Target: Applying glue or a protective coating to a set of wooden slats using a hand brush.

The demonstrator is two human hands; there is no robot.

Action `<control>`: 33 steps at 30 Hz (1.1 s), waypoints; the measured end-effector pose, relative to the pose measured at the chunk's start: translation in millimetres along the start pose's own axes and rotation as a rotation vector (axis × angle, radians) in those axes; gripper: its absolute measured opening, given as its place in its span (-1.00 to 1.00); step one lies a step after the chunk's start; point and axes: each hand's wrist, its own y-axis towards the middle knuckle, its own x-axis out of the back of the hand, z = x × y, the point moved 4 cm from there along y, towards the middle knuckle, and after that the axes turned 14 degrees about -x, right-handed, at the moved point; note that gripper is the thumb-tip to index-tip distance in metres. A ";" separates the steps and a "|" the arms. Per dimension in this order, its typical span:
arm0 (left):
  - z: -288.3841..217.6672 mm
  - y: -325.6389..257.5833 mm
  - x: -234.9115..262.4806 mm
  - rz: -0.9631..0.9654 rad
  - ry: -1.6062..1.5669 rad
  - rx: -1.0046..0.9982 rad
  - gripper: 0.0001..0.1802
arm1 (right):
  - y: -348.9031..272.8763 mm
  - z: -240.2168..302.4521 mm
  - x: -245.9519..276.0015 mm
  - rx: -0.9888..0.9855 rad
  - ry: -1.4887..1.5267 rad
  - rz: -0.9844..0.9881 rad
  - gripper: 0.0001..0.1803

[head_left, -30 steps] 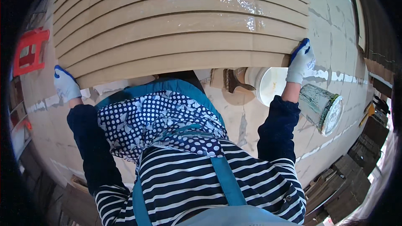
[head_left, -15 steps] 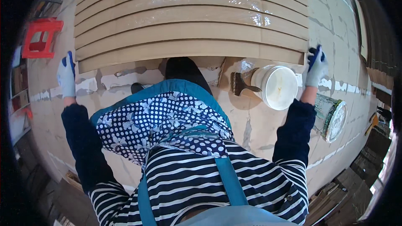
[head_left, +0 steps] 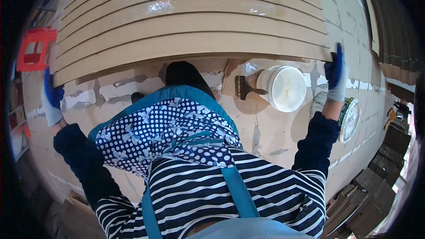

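A long tan wooden board [head_left: 190, 46] is the nearest of several boards lying side by side across the floor. My left hand [head_left: 52, 99], in a blue and white glove, grips its left end. At the right end my right hand [head_left: 336, 73], gloved the same way, is closed on the board. A shadow lies under the board's near edge, so it sits a little above the floor. The boards farther away [head_left: 177, 0] shine wet. My apron with white dots [head_left: 164, 128] fills the middle.
A white bucket [head_left: 285, 88] stands on the floor just below the board, with a wide brush [head_left: 248, 87] beside it. An open tin can [head_left: 349, 119] lies at the right by my right arm. A red stool [head_left: 35, 48] stands at the left. Dark planks [head_left: 380, 172] are stacked at the lower right.
The board in both hands has moved away from my body, and the white bucket and brush have come out from under it. My hands sit wider apart in the picture.
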 end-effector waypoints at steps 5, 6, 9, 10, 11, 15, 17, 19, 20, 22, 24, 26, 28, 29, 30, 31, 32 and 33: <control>15.0 -10.6 -65.0 -0.709 -0.580 -0.059 -0.64 | -32.8 25.4 -44.8 -0.102 1.353 -0.080 -0.70; 27.0 -13.8 -76.5 -0.705 -0.571 -0.057 -0.64 | -21.4 13.4 -51.6 -0.113 1.352 -0.077 -0.70; 52.7 -9.5 -106.5 -0.843 -0.445 0.066 -0.64 | 16.5 -39.0 -52.0 0.241 0.603 -0.445 -0.68; 48.3 -9.9 -106.3 -0.881 -0.385 0.061 -0.65 | 18.9 -36.0 -55.7 0.231 0.591 -0.434 -0.68; 43.4 -9.5 -105.4 -0.920 -0.326 0.054 -0.65 | 20.9 -33.1 -57.9 0.200 0.539 -0.460 -0.64; 10.8 6.9 -111.4 -0.755 0.269 0.092 -0.60 | 29.2 -10.0 -56.9 0.112 0.238 -0.552 -0.52; 6.0 9.0 -113.1 -0.645 0.533 0.109 -0.57 | 34.8 -2.0 -56.5 0.062 -0.154 -0.605 -0.43; 11.6 13.3 -112.1 -0.567 0.590 0.157 -0.46 | 39.0 -1.6 -58.6 0.099 -0.161 -0.623 -0.42; 13.1 16.5 -110.4 -0.532 0.616 0.179 -0.40 | 39.5 2.3 -59.6 0.135 -0.170 -0.644 -0.41; 17.7 14.2 -108.8 -0.549 0.620 0.176 -0.41 | 35.9 5.6 -57.7 0.176 -0.168 -0.667 -0.41; 19.8 14.0 -112.0 -0.553 0.625 0.179 -0.43 | 28.0 6.5 -55.8 0.147 -0.080 -0.600 -0.42; 21.0 14.3 -107.7 -0.556 0.588 0.145 -0.43 | 28.8 5.3 -56.1 0.134 -0.033 -0.567 -0.42; 18.3 13.3 -107.5 -0.540 0.523 0.088 -0.45 | 30.8 -0.5 -58.3 0.161 -0.039 -0.599 -0.43; 15.7 12.5 -109.9 -0.535 0.523 0.089 -0.45 | 30.2 -1.0 -58.5 0.172 -0.046 -0.613 -0.44; 13.0 11.2 -112.7 -0.562 0.524 0.083 -0.46 | 32.1 -0.7 -57.3 0.168 -0.051 -0.614 -0.44; 10.8 10.3 -116.4 -0.586 0.524 0.079 -0.46 | 35.4 0.4 -54.4 0.148 -0.096 -0.628 -0.45; 9.1 9.9 -120.1 -0.611 0.524 0.074 -0.47 | 38.1 1.8 -51.2 0.128 -0.143 -0.643 -0.46; 12.8 10.0 -116.9 -0.610 0.529 0.078 -0.47 | 38.3 5.6 -52.9 0.113 -0.183 -0.651 -0.47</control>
